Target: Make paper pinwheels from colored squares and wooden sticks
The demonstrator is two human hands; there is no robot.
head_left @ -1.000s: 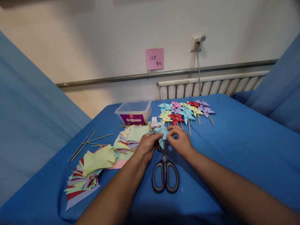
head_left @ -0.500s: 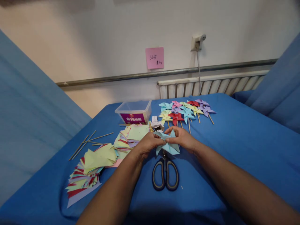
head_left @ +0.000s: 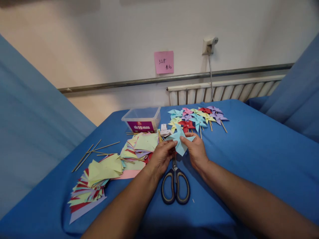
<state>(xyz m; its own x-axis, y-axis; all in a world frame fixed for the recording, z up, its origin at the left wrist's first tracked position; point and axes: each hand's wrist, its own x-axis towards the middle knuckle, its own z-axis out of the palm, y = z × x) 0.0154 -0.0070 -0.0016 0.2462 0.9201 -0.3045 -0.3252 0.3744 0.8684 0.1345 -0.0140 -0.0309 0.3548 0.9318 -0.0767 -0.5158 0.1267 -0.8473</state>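
Indoor craft corner: blue curtains, radiator, scissors, paper pinwheels

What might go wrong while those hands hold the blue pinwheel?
The light blue paper pinwheel might crease or tear if the left hand and right hand pinch too hard. The scissors lie below the hands, blades pointing that way, so a lowered finger might bump them. The loose colored papers lie near the left forearm, so a nudge might scatter them.
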